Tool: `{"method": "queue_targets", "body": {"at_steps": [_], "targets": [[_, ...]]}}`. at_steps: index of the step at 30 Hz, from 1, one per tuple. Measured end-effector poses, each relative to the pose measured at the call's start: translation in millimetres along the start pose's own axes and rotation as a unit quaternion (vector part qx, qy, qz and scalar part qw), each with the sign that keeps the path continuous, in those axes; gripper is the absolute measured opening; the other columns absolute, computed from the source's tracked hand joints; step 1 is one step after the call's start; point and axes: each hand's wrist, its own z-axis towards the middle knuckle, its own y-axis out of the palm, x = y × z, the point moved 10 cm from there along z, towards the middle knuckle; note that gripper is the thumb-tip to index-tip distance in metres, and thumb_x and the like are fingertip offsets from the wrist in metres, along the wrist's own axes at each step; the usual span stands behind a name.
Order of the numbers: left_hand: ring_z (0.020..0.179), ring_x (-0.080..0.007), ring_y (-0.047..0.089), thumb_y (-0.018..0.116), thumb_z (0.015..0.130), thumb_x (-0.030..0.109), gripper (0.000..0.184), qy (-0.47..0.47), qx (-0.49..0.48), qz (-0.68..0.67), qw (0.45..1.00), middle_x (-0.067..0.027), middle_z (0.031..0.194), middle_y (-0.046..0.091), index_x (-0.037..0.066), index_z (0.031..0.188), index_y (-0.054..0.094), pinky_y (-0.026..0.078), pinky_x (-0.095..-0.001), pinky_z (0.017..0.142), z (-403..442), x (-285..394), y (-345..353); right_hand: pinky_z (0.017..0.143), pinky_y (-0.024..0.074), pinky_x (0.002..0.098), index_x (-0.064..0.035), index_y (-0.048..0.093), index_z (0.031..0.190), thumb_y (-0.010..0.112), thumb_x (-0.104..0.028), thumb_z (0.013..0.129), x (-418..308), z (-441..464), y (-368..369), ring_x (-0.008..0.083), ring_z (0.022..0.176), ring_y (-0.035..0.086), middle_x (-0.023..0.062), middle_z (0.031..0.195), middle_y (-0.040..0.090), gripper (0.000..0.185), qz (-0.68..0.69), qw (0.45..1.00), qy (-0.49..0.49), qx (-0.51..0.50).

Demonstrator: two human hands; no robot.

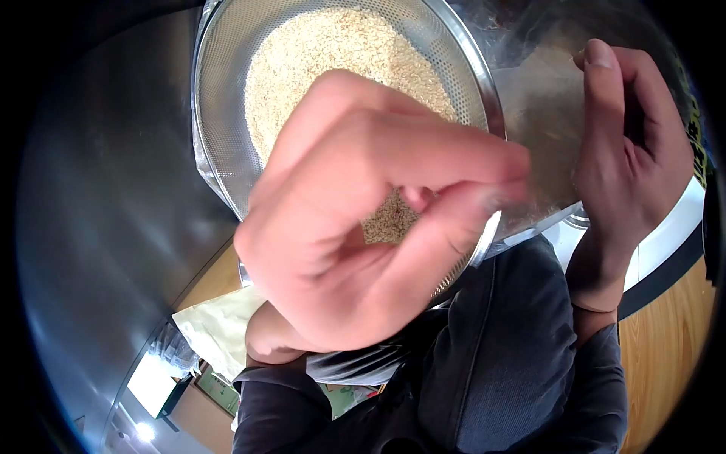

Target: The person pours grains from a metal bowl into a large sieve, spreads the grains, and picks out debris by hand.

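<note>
My left hand [333, 204] is raised close to the camera over a metal sieve [219, 83]. Its thumb and forefinger are pressed together in a pinch, blurred at the tips, and whatever they hold cannot be made out. Pale grains [333, 45], like hulled rice or oats, lie heaped in the perforated sieve, partly hidden by this hand. To the right, my right hand [628, 136] has its thumb against its curled forefinger, beside a see-through plastic bag [541, 113]. Whether it grips the bag's film cannot be seen.
A dark, shiny surface [113, 189] fills the left side. Dark trousers [499, 333] lie below the sieve. A pale sheet [215, 329] is near the left forearm, and a wooden surface [658, 340] is at lower right.
</note>
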Motion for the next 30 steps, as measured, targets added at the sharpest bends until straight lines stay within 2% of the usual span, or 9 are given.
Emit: {"method": "queue_targets", "body": {"at_steps": [2, 6, 8, 9, 11, 17, 22, 25, 30], "targets": [[0.077, -0.0092, 0.058, 0.078, 0.088, -0.002, 0.014, 0.028, -0.089, 0.065, 0.993, -0.0058, 0.093, 0.063, 0.000, 0.098, 0.070, 0.046, -0.0213, 0.071, 12.8, 19.1, 8.9, 0.061, 0.0378, 0.0177, 0.0012, 0.073, 0.094, 0.069, -0.014, 0.102, -9.1, 0.0, -5.3, 0.0025, 0.068, 0.050, -0.0028, 0.077, 0.063, 0.017, 0.012, 0.997, -0.065, 0.045], [0.078, -0.0093, 0.056, 0.075, 0.090, -0.004, 0.009, -0.068, -0.046, 0.053, 0.995, -0.0046, 0.094, 0.061, -0.001, 0.097, 0.071, 0.045, -0.0214, 0.073, -10.3, -6.3, -18.2, 0.064, 0.0393, 0.0166, 0.0012, 0.074, 0.096, 0.069, -0.012, 0.101, -2.2, -2.4, -10.4, 0.0027, 0.070, 0.053, -0.0018, 0.080, 0.066, 0.016, 0.026, 0.998, -0.042, 0.042], [0.070, -0.0085, 0.057, 0.079, 0.086, -0.002, 0.011, -0.083, -0.053, 0.120, 0.988, -0.0050, 0.087, 0.068, 0.001, 0.096, 0.076, 0.045, -0.0234, 0.062, -22.9, -22.4, -31.9, 0.066, 0.0411, 0.0165, 0.0014, 0.074, 0.096, 0.070, -0.012, 0.101, 5.5, -0.5, -7.9, 0.0030, 0.072, 0.055, -0.0007, 0.081, 0.068, 0.015, -0.024, 1.000, -0.016, -0.008], [0.070, -0.0085, 0.057, 0.079, 0.086, -0.002, 0.011, -0.087, -0.047, 0.124, 0.987, -0.0050, 0.087, 0.068, 0.001, 0.096, 0.076, 0.045, -0.0234, 0.062, -28.4, -26.2, -37.7, 0.067, 0.0418, 0.0164, 0.0014, 0.074, 0.096, 0.070, -0.012, 0.101, 8.6, 0.7, -7.2, 0.0031, 0.072, 0.055, -0.0004, 0.082, 0.068, 0.015, -0.039, 0.999, -0.009, -0.027], [0.071, -0.0100, 0.059, 0.078, 0.086, -0.003, 0.013, -0.158, -0.108, 0.160, 0.968, -0.0052, 0.087, 0.067, 0.002, 0.097, 0.075, 0.047, -0.0248, 0.063, -45.0, -47.0, -37.1, 0.070, 0.0445, 0.0167, 0.0017, 0.074, 0.098, 0.070, -0.012, 0.101, 10.4, 1.2, -2.4, 0.0042, 0.076, 0.059, 0.0013, 0.085, 0.071, 0.015, -0.058, 0.997, -0.016, -0.054], [0.071, -0.0170, 0.063, 0.076, 0.086, 0.000, 0.012, -0.166, -0.138, 0.222, 0.951, -0.0056, 0.083, 0.065, 0.004, 0.097, 0.075, 0.046, -0.0297, 0.066, -63.8, -68.5, -27.3, 0.084, 0.0500, 0.0206, 0.0024, 0.075, 0.111, 0.064, -0.014, 0.105, 10.8, 7.7, -2.8, 0.0095, 0.092, 0.068, 0.0062, 0.097, 0.075, 0.021, -0.022, 0.994, -0.084, -0.069], [0.071, -0.0234, 0.064, 0.077, 0.085, 0.004, 0.012, -0.153, -0.167, 0.268, 0.936, -0.0050, 0.086, 0.066, 0.008, 0.096, 0.075, 0.045, -0.0346, 0.069, -79.3, -79.3, -26.5, 0.073, 0.0422, 0.0210, 0.0028, 0.074, 0.107, 0.061, -0.015, 0.105, -23.1, -7.1, 3.0, 0.0076, 0.079, 0.059, 0.0061, 0.089, 0.071, 0.023, 0.069, 0.982, -0.155, -0.086], [0.077, -0.0198, 0.064, 0.079, 0.084, 0.005, 0.015, -0.105, -0.206, 0.300, 0.925, -0.0046, 0.086, 0.066, 0.008, 0.098, 0.076, 0.047, -0.0330, 0.072, -84.6, -76.0, -24.1, 0.066, 0.0375, 0.0213, 0.0031, 0.074, 0.105, 0.059, -0.015, 0.105, -46.5, -24.8, 5.8, 0.0065, 0.072, 0.054, 0.0061, 0.085, 0.069, 0.024, 0.108, 0.971, -0.189, -0.097], [0.077, -0.0218, 0.065, 0.081, 0.083, 0.008, 0.015, -0.085, -0.181, 0.269, 0.942, -0.0040, 0.086, 0.067, 0.009, 0.098, 0.076, 0.045, -0.0335, 0.076, -91.8, -79.3, -22.1, 0.055, 0.0297, 0.0218, 0.0036, 0.073, 0.102, 0.056, -0.016, 0.105, -64.4, -46.5, 18.0, 0.0047, 0.059, 0.045, 0.0060, 0.077, 0.065, 0.026, 0.131, 0.962, -0.212, -0.109]]}}
